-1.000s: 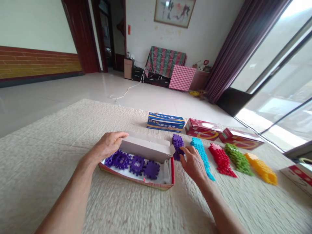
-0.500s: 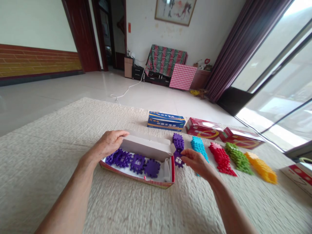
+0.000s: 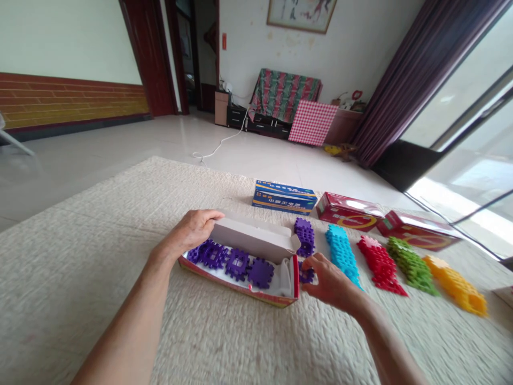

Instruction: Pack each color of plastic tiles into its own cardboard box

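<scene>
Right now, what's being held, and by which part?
The left hand grips the box lid by its left end; the right hand holds a purple piece, seemingly by its edge.

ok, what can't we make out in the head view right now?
All in the head view:
Open box: left end partly hidden by the left hand.
Purple piece: partly covered by the right hand.
Framed picture: top cut off by the upper edge.
Left red box: small lettering blurred.

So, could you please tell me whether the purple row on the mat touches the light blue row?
Apart: the head view shows a strip of mat between the purple row and the light blue row.
</scene>
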Demonstrator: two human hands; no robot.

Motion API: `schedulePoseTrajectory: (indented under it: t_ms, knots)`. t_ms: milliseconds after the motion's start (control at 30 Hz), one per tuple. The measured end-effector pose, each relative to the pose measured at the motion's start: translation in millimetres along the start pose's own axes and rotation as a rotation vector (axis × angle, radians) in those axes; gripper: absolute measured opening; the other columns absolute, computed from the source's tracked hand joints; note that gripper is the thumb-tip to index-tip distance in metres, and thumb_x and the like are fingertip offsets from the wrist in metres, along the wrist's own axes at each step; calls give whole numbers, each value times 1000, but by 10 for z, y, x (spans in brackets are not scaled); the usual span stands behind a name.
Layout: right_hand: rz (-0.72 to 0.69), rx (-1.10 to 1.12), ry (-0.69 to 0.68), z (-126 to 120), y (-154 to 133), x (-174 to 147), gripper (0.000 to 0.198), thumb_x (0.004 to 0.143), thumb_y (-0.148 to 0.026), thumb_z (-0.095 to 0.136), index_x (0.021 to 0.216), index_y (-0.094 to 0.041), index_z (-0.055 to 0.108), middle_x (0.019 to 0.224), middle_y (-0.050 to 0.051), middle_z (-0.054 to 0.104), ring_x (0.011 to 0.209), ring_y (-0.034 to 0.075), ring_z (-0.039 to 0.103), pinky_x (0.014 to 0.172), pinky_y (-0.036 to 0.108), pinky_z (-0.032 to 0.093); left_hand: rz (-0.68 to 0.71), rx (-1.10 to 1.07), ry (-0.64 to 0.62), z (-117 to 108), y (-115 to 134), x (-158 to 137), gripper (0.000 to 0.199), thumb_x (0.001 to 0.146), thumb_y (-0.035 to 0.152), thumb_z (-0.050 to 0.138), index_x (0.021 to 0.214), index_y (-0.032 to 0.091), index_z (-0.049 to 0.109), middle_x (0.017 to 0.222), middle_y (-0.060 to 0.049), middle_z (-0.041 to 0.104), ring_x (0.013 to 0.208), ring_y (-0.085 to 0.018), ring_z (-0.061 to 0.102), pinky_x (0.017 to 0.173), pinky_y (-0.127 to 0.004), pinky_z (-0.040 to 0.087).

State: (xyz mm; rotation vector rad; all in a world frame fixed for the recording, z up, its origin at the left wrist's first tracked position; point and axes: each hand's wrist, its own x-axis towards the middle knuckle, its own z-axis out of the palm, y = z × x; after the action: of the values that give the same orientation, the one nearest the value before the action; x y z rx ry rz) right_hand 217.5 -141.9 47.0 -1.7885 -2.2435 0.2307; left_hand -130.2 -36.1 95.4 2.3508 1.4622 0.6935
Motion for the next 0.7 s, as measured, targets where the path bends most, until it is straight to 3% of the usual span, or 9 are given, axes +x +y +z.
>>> schedulePoseTrajectory:
  t_ms: [100, 200, 333, 433, 533, 700]
  knots:
    - [25, -37, 60, -87, 49, 2, 16, 66, -21, 62, 82, -21, 62, 83, 5, 63, 71, 18, 62, 66, 33, 51, -7, -12, 2, -19, 27, -7, 40, 82, 15, 38, 107, 21, 69, 109, 0, 71, 103, -16, 65, 94, -27, 48]
    - [63, -62, 213, -338, -2, 21, 21, 68, -33, 66, 85, -21, 63, 85, 7, 64, 71, 21, 63, 63, 35, 51, 12, -30, 5, -21, 29, -14, 40, 82, 13, 39, 107, 20, 69, 109, -1, 71, 103, -16, 65, 93, -27, 48]
    - [-60, 55, 322, -637, -463, 121, 23, 73, -39, 65, 89, -23, 61, 92, 7, 63, 78, 20, 62, 64, 33, 50, 24, -41, 19, -9, 5, -16, 40, 81, 12, 40, 106, 21, 69, 109, -1, 71, 103, -16, 65, 93, -28, 47]
    - [-205, 142, 238, -609, -949, 272, 17, 73, -31, 67, 87, -23, 61, 91, 5, 62, 78, 17, 60, 69, 31, 49, 31, -47, 22, -4, -7, -13, 39, 81, 11, 40, 103, 22, 70, 108, -1, 72, 101, -17, 65, 91, -29, 48]
    - [-252, 148, 106, -410, -1290, 440, 17, 70, -24, 68, 84, -21, 61, 90, 4, 61, 74, 15, 58, 66, 28, 46, 37, -57, 32, 6, -19, -6, 39, 80, 11, 40, 101, 23, 70, 106, -1, 72, 100, -17, 66, 90, -29, 48]
    - [-246, 47, -44, -151, -1438, 601, 18, 67, -25, 70, 83, -20, 62, 87, 4, 61, 65, 13, 56, 58, 25, 41, 48, -69, 46, 32, -53, 0, 39, 80, 11, 40, 102, 23, 70, 105, -2, 72, 100, -17, 65, 89, -28, 48]
